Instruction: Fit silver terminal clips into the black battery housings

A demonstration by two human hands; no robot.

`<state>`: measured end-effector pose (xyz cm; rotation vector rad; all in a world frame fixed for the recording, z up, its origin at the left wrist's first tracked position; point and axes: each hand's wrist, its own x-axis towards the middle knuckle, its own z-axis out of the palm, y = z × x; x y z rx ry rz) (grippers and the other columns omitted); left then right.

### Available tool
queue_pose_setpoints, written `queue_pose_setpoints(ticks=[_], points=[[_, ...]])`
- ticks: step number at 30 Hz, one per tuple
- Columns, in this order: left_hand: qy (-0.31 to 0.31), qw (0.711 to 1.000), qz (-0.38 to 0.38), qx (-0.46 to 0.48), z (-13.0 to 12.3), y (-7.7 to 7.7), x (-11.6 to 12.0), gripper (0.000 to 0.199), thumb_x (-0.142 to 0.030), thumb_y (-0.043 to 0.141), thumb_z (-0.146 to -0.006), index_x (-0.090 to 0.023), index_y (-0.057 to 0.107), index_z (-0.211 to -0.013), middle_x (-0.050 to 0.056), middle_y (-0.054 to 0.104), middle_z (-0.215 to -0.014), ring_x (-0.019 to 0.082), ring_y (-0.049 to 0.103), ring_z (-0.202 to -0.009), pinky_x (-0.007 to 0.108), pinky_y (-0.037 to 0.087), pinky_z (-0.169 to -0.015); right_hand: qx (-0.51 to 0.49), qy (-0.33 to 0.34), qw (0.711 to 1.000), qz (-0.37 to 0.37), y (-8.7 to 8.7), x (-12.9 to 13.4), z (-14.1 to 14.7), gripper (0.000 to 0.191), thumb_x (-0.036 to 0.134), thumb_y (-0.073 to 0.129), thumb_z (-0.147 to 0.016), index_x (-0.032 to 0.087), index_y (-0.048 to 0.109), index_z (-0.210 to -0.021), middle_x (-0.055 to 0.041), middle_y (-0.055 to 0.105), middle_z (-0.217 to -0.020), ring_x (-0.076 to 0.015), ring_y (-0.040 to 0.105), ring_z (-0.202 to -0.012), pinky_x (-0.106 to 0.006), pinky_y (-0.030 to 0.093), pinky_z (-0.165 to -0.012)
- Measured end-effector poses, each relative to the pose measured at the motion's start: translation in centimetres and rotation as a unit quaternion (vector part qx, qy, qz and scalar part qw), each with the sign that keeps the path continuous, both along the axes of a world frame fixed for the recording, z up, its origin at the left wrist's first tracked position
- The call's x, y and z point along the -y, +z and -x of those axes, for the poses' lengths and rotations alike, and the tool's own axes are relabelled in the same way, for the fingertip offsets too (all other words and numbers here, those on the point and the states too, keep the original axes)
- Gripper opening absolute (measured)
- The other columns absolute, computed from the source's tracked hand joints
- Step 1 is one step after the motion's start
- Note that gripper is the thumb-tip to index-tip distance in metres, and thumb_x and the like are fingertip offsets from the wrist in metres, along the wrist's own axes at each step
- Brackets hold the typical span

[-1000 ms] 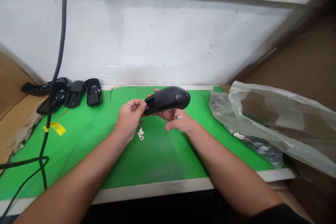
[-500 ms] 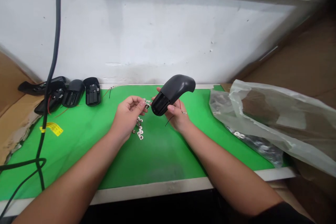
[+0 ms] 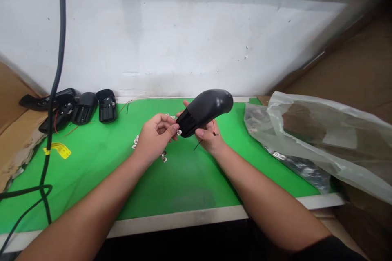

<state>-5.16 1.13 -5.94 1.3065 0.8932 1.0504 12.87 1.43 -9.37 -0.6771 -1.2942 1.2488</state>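
Note:
My right hand (image 3: 208, 136) is closed around a black plastic housing (image 3: 211, 108), curved at its far end, with an open slotted compartment facing my left side. A red wire and a black wire (image 3: 197, 145) hang from it by my fingers. Between thumb and fingers, my left hand (image 3: 157, 132) pinches a small metal contact plate (image 3: 179, 132) right at the compartment's lower edge. Whether the plate touches the housing I cannot tell. More small contact plates (image 3: 135, 142) lie on the green mat around my left hand, partly hidden by it.
Several similar black housings (image 3: 106, 106) with wires stand at the back left. A dark cable (image 3: 59, 57) with a yellow tag (image 3: 61, 150) hangs down on the left. At the right, a clear plastic bag (image 3: 306, 130) lies against cardboard (image 3: 355, 65). A white wall (image 3: 183, 40) rises behind the green mat (image 3: 171, 189).
My left hand has moved right from the loose plates to the housing's compartment, with a contact plate now in its fingers. My right hand has turned the housing slightly.

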Motion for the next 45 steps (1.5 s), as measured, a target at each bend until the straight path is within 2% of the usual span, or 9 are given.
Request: queue_pose_setpoints(ticks=[8,15,20,35,41,45], points=[[-0.021,0.999,0.012,-0.027,0.2,0.2,0.0,0.038,-0.040,0.083,-0.073,-0.020,0.055,-0.091,-0.004,0.065,-0.062,0.013,0.063,-0.057,0.024,0.048,-0.057,0.040,0.012,0.999,-0.014,0.1,0.4,0.0,0.097,0.071,0.080,-0.065,0.024,0.052,-0.145,-0.0120,0.075,-0.119,-0.0328,0.069,-0.121,-0.055,0.049,-0.113],[-0.031,0.999,0.005,-0.036,0.3,0.4,0.0,0.037,-0.036,0.081,-0.073,-0.020,0.054,-0.094,-0.005,0.064,-0.061,0.012,0.060,-0.057,0.023,0.046,-0.057,0.047,0.030,0.998,-0.037,0.1,0.6,-0.3,0.093,0.065,0.079,-0.073,0.023,0.046,-0.150,-0.0133,0.072,-0.125,-0.0305,0.070,-0.119,-0.053,0.050,-0.113],[-0.043,0.998,0.012,-0.034,0.4,0.4,-0.1,0.037,-0.035,0.081,-0.073,-0.021,0.054,-0.094,-0.005,0.063,-0.060,0.012,0.061,-0.057,0.023,0.045,-0.058,0.062,0.028,0.997,-0.037,0.2,0.6,-0.3,0.094,0.068,0.078,-0.072,0.023,0.048,-0.148,-0.0137,0.072,-0.126,-0.0307,0.068,-0.122,-0.052,0.050,-0.113],[-0.053,0.998,0.033,-0.017,0.4,0.5,-0.1,0.039,-0.035,0.083,-0.071,-0.020,0.053,-0.092,-0.006,0.063,-0.061,0.011,0.061,-0.057,0.023,0.047,-0.059,0.058,0.036,0.996,-0.053,0.0,0.8,-0.6,0.082,0.062,0.079,-0.075,0.025,0.051,-0.144,-0.0140,0.068,-0.132,-0.0302,0.067,-0.124,-0.053,0.049,-0.115],[-0.040,0.999,0.012,-0.029,0.3,0.3,0.0,0.038,-0.034,0.082,-0.073,-0.021,0.051,-0.091,-0.007,0.060,-0.060,0.010,0.057,-0.056,0.022,0.043,-0.057,0.063,0.038,0.995,-0.060,0.0,1.0,-0.4,0.076,0.059,0.079,-0.078,0.029,0.052,-0.142,-0.0128,0.068,-0.132,-0.0302,0.064,-0.130,-0.053,0.045,-0.120],[-0.026,0.999,-0.021,-0.027,0.1,-0.2,0.0,0.040,-0.039,0.081,-0.074,-0.021,0.050,-0.091,-0.008,0.056,-0.061,0.009,0.053,-0.054,0.022,0.040,-0.055,0.076,0.040,0.994,-0.061,0.0,1.1,-0.4,0.077,0.059,0.078,-0.079,0.027,0.050,-0.142,-0.0147,0.067,-0.135,-0.0299,0.064,-0.131,-0.054,0.045,-0.120]])
